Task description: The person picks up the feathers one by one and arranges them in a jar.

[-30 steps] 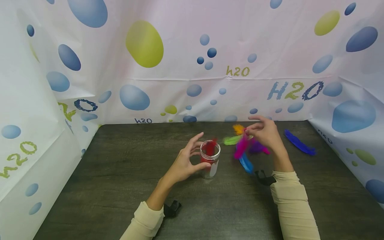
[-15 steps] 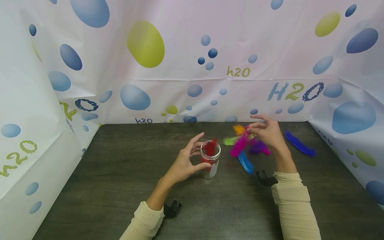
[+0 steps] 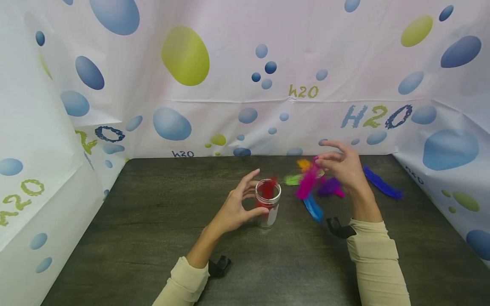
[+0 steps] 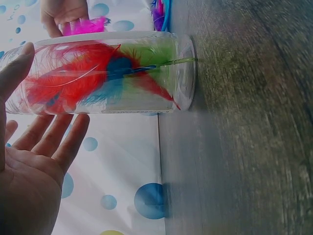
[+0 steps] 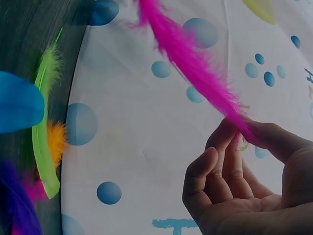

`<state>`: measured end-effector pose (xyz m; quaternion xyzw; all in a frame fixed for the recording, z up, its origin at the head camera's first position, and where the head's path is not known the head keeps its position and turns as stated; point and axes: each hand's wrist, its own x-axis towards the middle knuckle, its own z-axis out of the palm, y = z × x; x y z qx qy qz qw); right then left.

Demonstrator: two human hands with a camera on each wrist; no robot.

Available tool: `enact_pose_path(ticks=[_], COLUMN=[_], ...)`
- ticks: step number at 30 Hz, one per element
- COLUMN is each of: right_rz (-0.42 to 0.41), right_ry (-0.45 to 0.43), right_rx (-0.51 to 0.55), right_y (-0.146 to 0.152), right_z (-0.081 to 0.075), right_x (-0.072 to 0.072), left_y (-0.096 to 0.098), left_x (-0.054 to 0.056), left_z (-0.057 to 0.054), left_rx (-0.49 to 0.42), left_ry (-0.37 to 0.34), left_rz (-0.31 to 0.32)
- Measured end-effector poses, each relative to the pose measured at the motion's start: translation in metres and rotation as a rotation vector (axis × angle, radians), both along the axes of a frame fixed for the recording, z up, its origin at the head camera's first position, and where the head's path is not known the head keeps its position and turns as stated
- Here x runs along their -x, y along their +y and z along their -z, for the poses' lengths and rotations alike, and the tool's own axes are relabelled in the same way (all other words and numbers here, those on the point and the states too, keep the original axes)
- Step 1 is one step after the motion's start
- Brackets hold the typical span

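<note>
A clear glass jar (image 3: 268,202) stands upright on the dark table, its mouth uncovered. Inside it, the left wrist view shows a red feather (image 4: 73,73), a blue feather (image 4: 115,78) and a green feather (image 4: 151,61). My left hand (image 3: 235,208) holds the jar's side between thumb and fingers. To the right, my right hand (image 3: 342,168) pinches one end of a magenta feather (image 5: 195,63) between thumb and index finger, with the feather raised above the pile. Below it lie a lime feather (image 5: 46,122), an orange feather (image 5: 56,142), a blue feather (image 3: 314,208) and a purple feather (image 3: 328,187).
A separate dark blue feather (image 3: 383,182) lies on the table (image 3: 160,195) to the right of my right hand. A white sheet (image 3: 229,42) printed with coloured drops rises behind the table and along both sides. Black straps (image 3: 220,266) sit at my wrists.
My right hand has lifted slightly up and to the right, raising the magenta feather off the pile. The left hand and the jar have stayed in place.
</note>
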<state>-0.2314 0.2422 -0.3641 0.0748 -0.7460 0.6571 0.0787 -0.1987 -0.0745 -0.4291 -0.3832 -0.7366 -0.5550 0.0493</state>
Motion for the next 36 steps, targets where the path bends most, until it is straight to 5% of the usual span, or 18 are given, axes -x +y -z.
enact_pose_path(ticks=[14, 36], right_rz=[0.04, 0.002], right_ry=[-0.009, 0.089], right_rx=[0.209, 0.293], right_y=[-0.01, -0.025], right_z=[-0.012, -0.027], right_x=[-0.011, -0.027], left_y=[0.0, 0.0], left_x=[0.0, -0.002], left_z=[0.0, -0.001], left_rx=[-0.002, 0.007], left_ry=[-0.013, -0.002], left_rz=[0.0, -0.008])
